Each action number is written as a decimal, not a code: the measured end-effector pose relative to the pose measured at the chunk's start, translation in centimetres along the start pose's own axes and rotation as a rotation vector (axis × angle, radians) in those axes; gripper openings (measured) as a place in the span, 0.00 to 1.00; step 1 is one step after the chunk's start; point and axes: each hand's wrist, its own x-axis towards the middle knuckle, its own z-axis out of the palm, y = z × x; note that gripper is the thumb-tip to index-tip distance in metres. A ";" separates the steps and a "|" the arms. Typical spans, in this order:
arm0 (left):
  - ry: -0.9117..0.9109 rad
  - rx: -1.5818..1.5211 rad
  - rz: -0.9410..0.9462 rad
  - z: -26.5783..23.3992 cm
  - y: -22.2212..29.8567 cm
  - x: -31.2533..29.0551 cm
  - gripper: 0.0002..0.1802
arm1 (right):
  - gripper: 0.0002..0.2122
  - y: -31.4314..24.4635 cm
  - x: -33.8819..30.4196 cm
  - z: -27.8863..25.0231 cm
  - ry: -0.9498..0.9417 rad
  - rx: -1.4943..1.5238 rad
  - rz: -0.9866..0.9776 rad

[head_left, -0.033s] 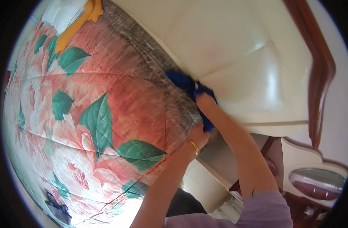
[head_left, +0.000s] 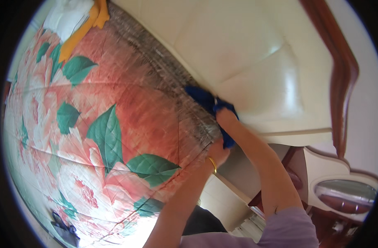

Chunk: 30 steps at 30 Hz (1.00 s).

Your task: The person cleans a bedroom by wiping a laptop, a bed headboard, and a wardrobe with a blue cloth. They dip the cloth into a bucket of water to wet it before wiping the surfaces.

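Note:
A dark blue cloth (head_left: 201,97) lies bunched along the seam between the bed and the cream padded headboard (head_left: 255,78). My right hand (head_left: 227,118) is closed on its middle, a fold standing up above the fist. My left hand (head_left: 219,151), with a gold bracelet (head_left: 213,165) at the wrist, is at the bed's edge beside the cloth's lower end. Its fingers are largely hidden, so whether they grip anything is unclear. Under the cloth runs the grey-brown border of a quilted bedspread (head_left: 152,124) printed with large pink flowers and green leaves.
A yellow-orange fabric piece (head_left: 79,37) and a white item (head_left: 67,18) lie at the far end of the bed. Dark wood trim (head_left: 342,70) edges the headboard. A cabinet with an oval mirror (head_left: 342,194) stands at right; a dark bag (head_left: 65,229) is at lower left.
Both hands and the blue cloth sit slightly lower and farther right in the picture. The whole view has shifted a little too. My right hand keeps its grip on the cloth.

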 end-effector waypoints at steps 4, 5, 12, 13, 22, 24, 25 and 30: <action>-0.310 0.146 0.201 5.1 2.3 -4.1 0.19 | 0.06 2.6 -12.1 -3.5 -0.263 -0.109 -0.155; -0.253 0.107 0.311 5.5 3.2 -5.3 0.19 | 0.06 3.7 -14.1 -6.4 -0.217 -0.074 -0.050; 0.222 -0.041 0.702 -0.2 16.4 -7.8 0.20 | 0.03 8.5 -11.5 -30.7 0.750 -0.151 0.028; 0.369 -0.074 0.776 -1.3 18.5 -7.0 0.18 | 0.05 9.3 -9.1 -32.7 0.988 -0.141 0.030; 0.554 0.271 0.739 -3.2 18.0 -0.8 0.09 | 0.31 11.0 -3.7 -30.3 0.804 0.365 0.161; 0.497 0.157 0.744 0.4 17.6 -2.7 0.10 | 0.32 11.3 -7.8 -29.0 0.731 0.407 0.213; 0.494 0.220 0.741 1.7 16.7 -3.3 0.11 | 0.31 11.1 -9.4 -28.1 0.757 0.454 0.209; 0.116 0.128 0.719 6.8 14.1 -6.4 0.15 | 0.33 10.8 -16.9 -24.4 0.603 0.484 0.301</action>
